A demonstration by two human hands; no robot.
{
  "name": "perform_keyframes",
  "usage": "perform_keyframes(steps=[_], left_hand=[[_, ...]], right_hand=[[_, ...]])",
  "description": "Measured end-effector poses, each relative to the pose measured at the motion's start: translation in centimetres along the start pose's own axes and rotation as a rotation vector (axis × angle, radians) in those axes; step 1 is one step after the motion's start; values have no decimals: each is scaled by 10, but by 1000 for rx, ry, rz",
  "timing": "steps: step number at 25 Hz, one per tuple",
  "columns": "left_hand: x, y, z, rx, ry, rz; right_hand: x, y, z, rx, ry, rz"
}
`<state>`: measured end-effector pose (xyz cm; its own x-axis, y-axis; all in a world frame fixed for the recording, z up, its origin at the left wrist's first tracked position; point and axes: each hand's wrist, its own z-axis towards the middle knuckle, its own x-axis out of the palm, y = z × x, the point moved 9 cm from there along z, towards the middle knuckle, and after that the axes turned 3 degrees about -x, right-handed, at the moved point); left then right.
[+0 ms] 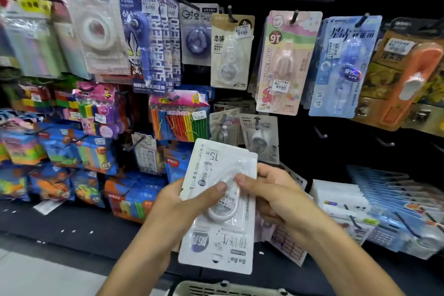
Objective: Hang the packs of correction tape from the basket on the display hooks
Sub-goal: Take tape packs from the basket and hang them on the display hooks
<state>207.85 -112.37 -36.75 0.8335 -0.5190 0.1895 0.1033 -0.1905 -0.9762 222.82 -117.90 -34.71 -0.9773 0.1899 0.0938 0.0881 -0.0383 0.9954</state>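
Both hands [182, 202] [276, 197] grip white pack [216, 243], upside-down.

Correction tape pack [217, 206]: white card with clear blister over a white dispenser, printed side up, text upside down to the viewer, hang end nearest the viewer. More than one pack stacked. Held mid-air above the basket [225, 289], below empty display hooks [322, 133].

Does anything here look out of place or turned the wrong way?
Yes. The white pack held by the left hand and right hand is upside down: its print reads inverted, so it must be turned before hanging. Also, two hooks on the right stand bare.
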Motion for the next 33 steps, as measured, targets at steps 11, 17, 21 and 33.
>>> perform_keyframes(steps=[11, 17, 21, 33], left_hand=[[-7, 10, 7, 8, -125, -118], [-39, -14, 3, 128, -222, -97], [-34, -19, 3, 174, -236, -33], [-55, -20, -1, 171, -411, -208]], right_hand=[[-19, -26, -17, 42, -253, 482], [-40, -24, -14, -28, -56, 430], [-28, -27, -18, 44, 135, -67], [-62, -11, -18, -42, -336, -179]])
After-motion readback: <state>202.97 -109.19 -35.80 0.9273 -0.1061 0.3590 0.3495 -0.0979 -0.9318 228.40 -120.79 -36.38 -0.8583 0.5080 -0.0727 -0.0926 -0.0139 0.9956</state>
